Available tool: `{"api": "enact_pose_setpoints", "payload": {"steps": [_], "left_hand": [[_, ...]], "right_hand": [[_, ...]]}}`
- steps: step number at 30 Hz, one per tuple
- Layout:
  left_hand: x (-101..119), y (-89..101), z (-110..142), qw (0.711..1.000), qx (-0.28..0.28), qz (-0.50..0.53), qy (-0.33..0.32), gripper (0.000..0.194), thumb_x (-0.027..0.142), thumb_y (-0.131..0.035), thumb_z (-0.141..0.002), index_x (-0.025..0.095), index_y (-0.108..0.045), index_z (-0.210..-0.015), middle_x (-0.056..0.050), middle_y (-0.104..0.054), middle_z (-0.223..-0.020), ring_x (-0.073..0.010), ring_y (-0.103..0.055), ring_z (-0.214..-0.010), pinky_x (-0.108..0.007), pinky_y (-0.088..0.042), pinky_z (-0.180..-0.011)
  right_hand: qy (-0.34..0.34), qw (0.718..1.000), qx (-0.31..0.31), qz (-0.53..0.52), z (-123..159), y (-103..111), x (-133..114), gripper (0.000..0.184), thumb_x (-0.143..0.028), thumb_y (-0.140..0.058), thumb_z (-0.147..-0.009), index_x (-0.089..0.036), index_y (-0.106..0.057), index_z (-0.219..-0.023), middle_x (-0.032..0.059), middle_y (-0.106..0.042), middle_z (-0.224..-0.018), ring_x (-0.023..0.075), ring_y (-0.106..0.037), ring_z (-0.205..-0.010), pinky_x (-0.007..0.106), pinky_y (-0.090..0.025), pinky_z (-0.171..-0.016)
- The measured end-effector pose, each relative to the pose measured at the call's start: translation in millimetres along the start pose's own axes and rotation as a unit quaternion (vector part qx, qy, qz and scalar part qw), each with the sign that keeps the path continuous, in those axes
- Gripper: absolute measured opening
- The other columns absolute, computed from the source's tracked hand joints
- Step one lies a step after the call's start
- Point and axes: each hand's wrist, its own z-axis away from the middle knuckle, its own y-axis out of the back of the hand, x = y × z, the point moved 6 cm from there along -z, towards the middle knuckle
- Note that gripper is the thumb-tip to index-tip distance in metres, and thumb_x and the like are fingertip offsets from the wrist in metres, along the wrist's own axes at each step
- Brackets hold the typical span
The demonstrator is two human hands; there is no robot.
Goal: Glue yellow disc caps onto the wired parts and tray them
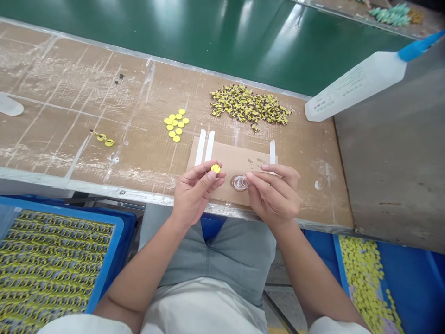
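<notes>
My left hand (194, 188) pinches a small yellow disc (215, 169) between thumb and fingers, just above the front of the bench. My right hand (274, 192) is closed in a pinch beside it, its fingertips at a small clear round dish (238, 183); what it grips is too thin to name. Both hands hover over a cardboard pad (236, 162) carrying white strips (205, 146). A cluster of yellow discs (176, 124) lies behind the left hand. A heap of yellow-and-dark small parts (248, 106) lies further back.
A green conveyor belt (208, 32) runs along the far side. A white bottle with a blue cap (358, 83) lies on a grey box (392, 153) at right. Blue bins sit below: arranged parts (52, 264) at left, loose yellow discs (368, 278) at right. Two joined discs (104, 138) lie at left.
</notes>
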Motion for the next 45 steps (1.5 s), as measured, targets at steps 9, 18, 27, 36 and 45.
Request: {"api": "enact_pose_setpoints", "payload": {"steps": [9, 18, 27, 36, 45], "left_hand": [[0, -0.2, 0, 1.0, 0.0, 0.0, -0.001, 0.024, 0.027, -0.083, -0.079, 0.024, -0.08, -0.103, -0.005, -0.078, -0.106, -0.0158, -0.076, -0.09, -0.023, -0.061, -0.085], [1, -0.9, 2, 1.0, -0.008, -0.008, -0.002, 0.024, 0.025, -0.082, -0.08, 0.024, -0.08, -0.104, -0.005, -0.077, -0.112, -0.0149, -0.075, -0.092, -0.021, -0.06, -0.085], [-3, -2.9, 14, 0.999, -0.012, 0.04, 0.018, 0.021, 0.02, -0.08, -0.082, 0.023, -0.08, -0.104, -0.003, -0.079, -0.102, -0.0114, -0.075, -0.086, -0.016, -0.061, -0.081], [-11, -27.2, 41, 0.995, -0.046, 0.071, 0.048, 0.018, 0.027, -0.078, -0.085, 0.023, -0.08, -0.103, -0.004, -0.08, -0.098, -0.0138, -0.076, -0.084, -0.021, -0.063, -0.078], [-11, -33.5, 46, 0.995, -0.069, 0.071, 0.032, 0.018, 0.028, -0.072, -0.091, 0.023, -0.079, -0.107, -0.005, -0.08, -0.104, -0.0161, -0.077, -0.092, -0.021, -0.062, -0.084]], "right_hand": [[0.0, 1.0, -0.008, 0.001, 2, 0, 1, 0.035, -0.01, -0.078, -0.083, -0.031, -0.071, -0.111, -0.0008, -0.077, -0.092, 0.0272, -0.069, -0.099, 0.045, -0.051, -0.083], [-0.122, 0.983, 0.076, -0.111, -2, 6, 9, 0.031, -0.009, -0.078, -0.083, -0.03, -0.075, -0.106, 0.0016, -0.076, -0.091, 0.0261, -0.07, -0.094, 0.047, -0.057, -0.083], [-0.426, 0.806, 0.155, -0.382, 3, 10, 7, 0.023, -0.022, -0.084, -0.083, -0.029, -0.078, -0.104, 0.0011, -0.077, -0.091, 0.019, -0.075, -0.085, 0.034, -0.063, -0.085], [-0.339, 0.841, 0.125, -0.403, -19, 17, -44, 0.028, -0.009, -0.076, -0.087, -0.029, -0.077, -0.106, 0.0002, -0.076, -0.104, 0.0238, -0.074, -0.1, 0.04, -0.064, -0.093], [-0.33, 0.873, 0.115, -0.341, -14, 15, -51, 0.032, -0.004, -0.077, -0.084, -0.028, -0.077, -0.106, 0.0011, -0.076, -0.107, 0.0216, -0.075, -0.094, 0.033, -0.066, -0.087]]}}
